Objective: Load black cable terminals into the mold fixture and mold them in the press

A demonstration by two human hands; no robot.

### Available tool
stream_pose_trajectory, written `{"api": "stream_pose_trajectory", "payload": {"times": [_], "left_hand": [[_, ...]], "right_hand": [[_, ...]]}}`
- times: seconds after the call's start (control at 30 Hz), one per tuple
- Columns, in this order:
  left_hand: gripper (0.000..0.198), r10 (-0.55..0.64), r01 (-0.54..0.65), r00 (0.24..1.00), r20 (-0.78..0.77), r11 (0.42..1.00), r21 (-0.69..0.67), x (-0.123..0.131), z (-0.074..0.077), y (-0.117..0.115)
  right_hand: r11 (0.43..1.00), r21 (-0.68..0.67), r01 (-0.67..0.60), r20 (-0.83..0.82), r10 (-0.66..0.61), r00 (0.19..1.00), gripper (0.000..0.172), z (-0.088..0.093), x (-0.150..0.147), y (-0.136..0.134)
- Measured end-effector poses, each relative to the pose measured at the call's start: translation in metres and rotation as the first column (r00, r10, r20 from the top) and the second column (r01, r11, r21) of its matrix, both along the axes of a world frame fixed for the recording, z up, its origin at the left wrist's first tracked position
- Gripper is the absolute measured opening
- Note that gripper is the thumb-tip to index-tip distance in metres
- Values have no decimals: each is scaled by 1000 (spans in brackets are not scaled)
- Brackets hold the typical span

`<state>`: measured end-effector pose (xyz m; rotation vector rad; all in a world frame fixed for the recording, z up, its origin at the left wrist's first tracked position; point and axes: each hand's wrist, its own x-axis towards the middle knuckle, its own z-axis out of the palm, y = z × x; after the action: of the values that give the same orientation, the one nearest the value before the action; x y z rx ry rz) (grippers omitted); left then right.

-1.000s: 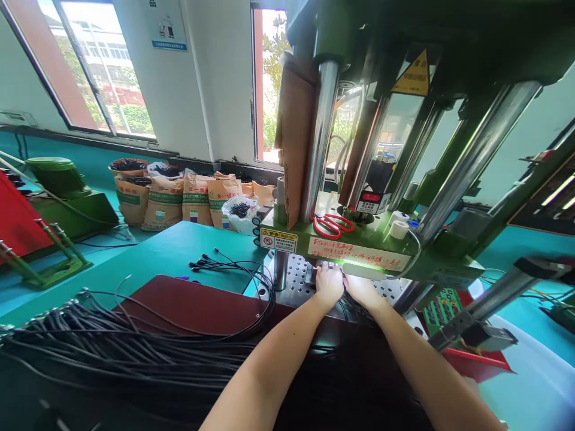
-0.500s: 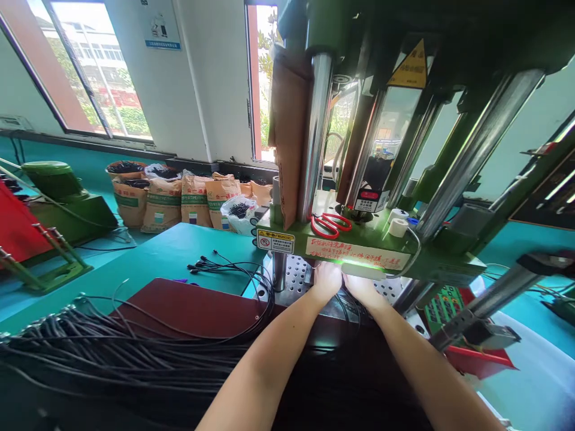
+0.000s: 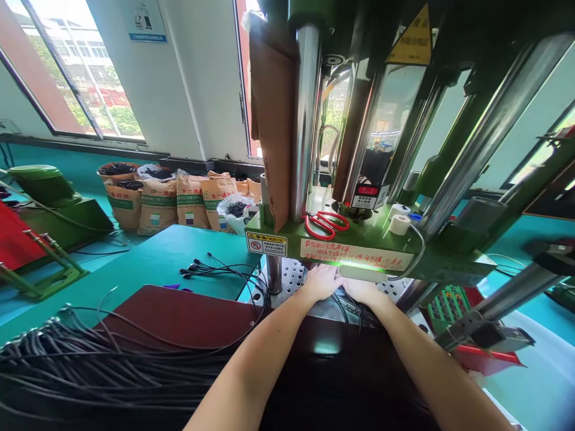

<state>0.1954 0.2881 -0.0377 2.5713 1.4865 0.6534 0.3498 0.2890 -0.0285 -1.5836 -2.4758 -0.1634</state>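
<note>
Both my hands reach under the green platen [image 3: 354, 245] of a vertical press with shiny steel columns [image 3: 305, 120]. My left hand [image 3: 320, 281] lies on the perforated metal bed [image 3: 291, 276], knuckles up, fingers pointing inward under the platen. Close beside it, my right hand [image 3: 362, 290] rests over thin black cables [image 3: 348, 305] that run from the bed toward me. The fingertips of both hands are hidden under the platen, so I cannot make out what they touch.
A thick bundle of black cables [image 3: 90, 365] lies at lower left over a dark red mat [image 3: 179, 314]. Red scissors [image 3: 326, 222] and tape rolls [image 3: 399, 222] sit on the platen. Brown sacks [image 3: 171, 200] stand under the windows. A red tray [image 3: 487, 359] is at right.
The view has moved closer and slightly left. Both hands stay under the platen, pushed a little further in.
</note>
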Motion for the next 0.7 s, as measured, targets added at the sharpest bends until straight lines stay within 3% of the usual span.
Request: {"api": "stream_pose_trajectory", "payload": {"times": [0.23, 0.4, 0.7], "left_hand": [[43, 15, -17, 999, -34, 998, -60, -14, 6, 3], [44, 13, -18, 999, -47, 994, -106, -34, 8, 0], [46, 51, -58, 998, -44, 983, -174, -23, 11, 6]], "right_hand": [[1000, 2, 20, -27, -20, 999, 28, 13, 7, -7], [1000, 10, 15, -71, -14, 997, 30, 8, 24, -16], [999, -19, 49, -250, -52, 967, 31, 3, 15, -1]]}}
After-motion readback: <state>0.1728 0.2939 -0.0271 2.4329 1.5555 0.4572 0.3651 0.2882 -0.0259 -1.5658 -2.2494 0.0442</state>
